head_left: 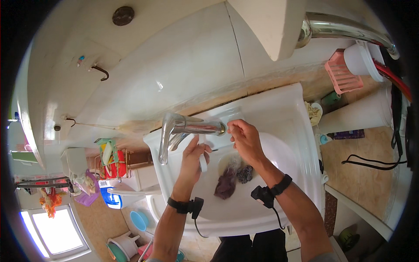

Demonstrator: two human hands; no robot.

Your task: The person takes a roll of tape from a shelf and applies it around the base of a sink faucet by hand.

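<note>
Over a white washbasin, my left hand is closed around a narrow white object below the chrome faucet. Its kind is unclear, since the fingers hide part of it. My right hand has its fingers curled together just right of the spout's tip; whatever they may hold is hidden. On the basin floor, a wet dark purple cloth lies beside a small dark speckled cloth. Pale, glistening water or suds show next to them. Both wrists wear black straps with small devices.
A chrome pipe runs above the basin at the upper right. Near the right wall are a pink slotted basket, a white cup and a dark cable. A wire rack and blue bowl are at left.
</note>
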